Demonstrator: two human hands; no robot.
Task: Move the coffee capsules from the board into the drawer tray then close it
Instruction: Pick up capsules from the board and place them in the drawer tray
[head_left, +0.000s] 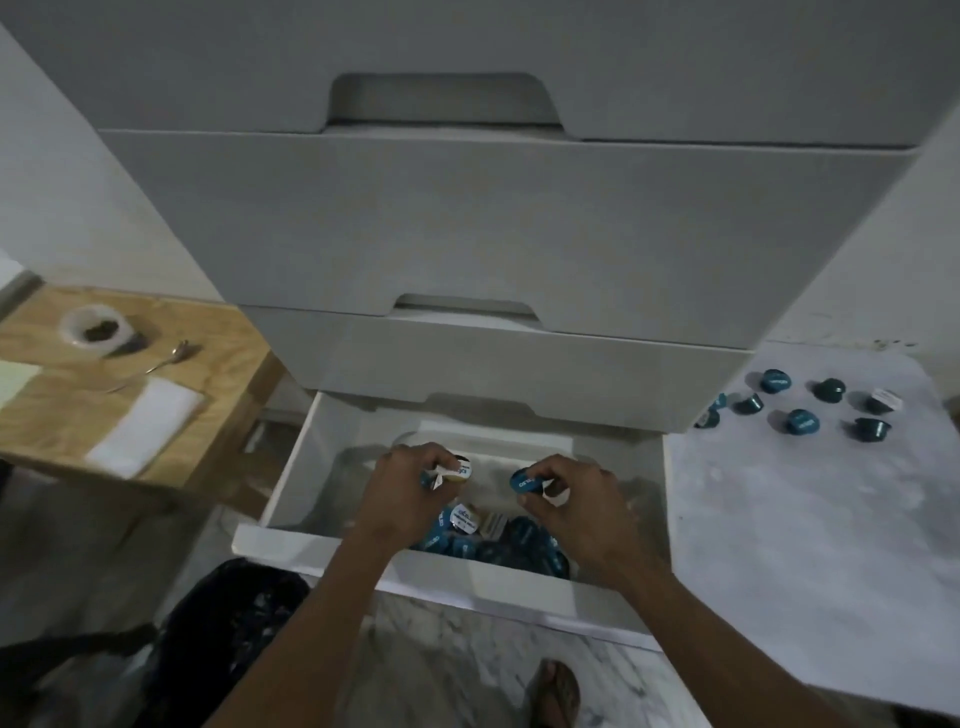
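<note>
Both hands are reaching into the open drawer (291, 483). The left hand (405, 483) is holding a capsule (460, 470). The right hand (566, 493) is holding a blue capsule (524, 480). More blue capsules (810, 405) are lying on the white board (810, 509).

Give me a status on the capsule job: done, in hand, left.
Done: a pile of capsules already lies in the open drawer. In hand: the left hand and right hand each hold capsules over the drawer. Left: about eight loose capsules remain on the board, and the drawer is not yet closed.
</note>
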